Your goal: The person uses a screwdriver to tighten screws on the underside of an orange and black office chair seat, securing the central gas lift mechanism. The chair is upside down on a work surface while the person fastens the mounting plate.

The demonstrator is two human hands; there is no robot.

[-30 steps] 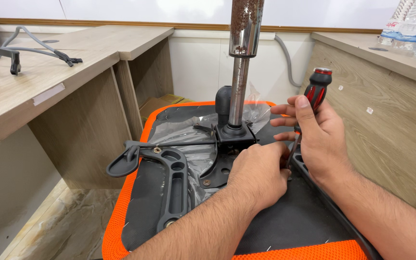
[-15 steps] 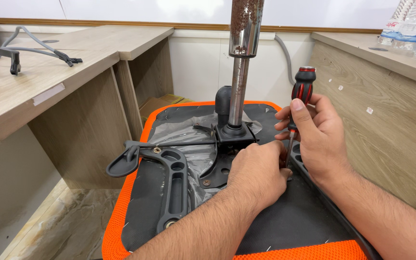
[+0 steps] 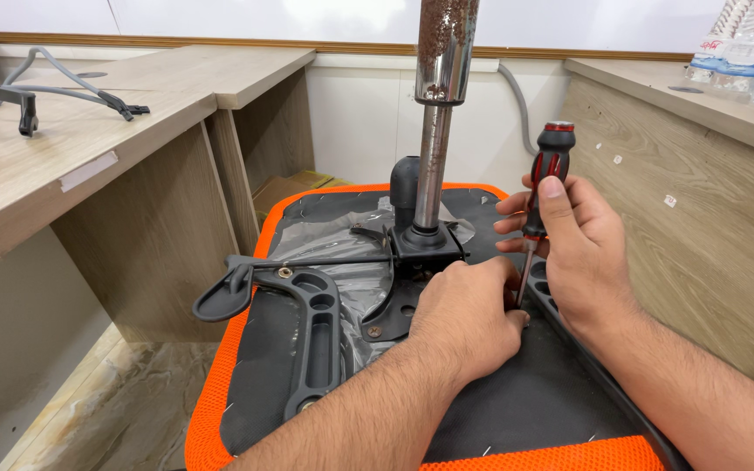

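Indoors | wooden desks (image 3: 89, 166) | marble floor (image 3: 106, 419) | orange-rimmed chair seat (image 3: 211, 410) underside up

Marbled floor (image 3: 106, 410) at 7 o'clock, carrying upturned orange-edged chair seat (image 3: 220, 392) at centre. Wooden bench (image 3: 54, 166) at 10 o'clock, bearing black metal bracket (image 3: 10, 96) and grey cable (image 3: 63, 83). Second wooden bench (image 3: 700, 105) at 2 o'clock, with shrink-wrapped water bottles (image 3: 752, 52) on top.

Red-black screwdriver (image 3: 543, 187) upright (tip seemingly hidden) over upturned orange seat (image 3: 246, 349)
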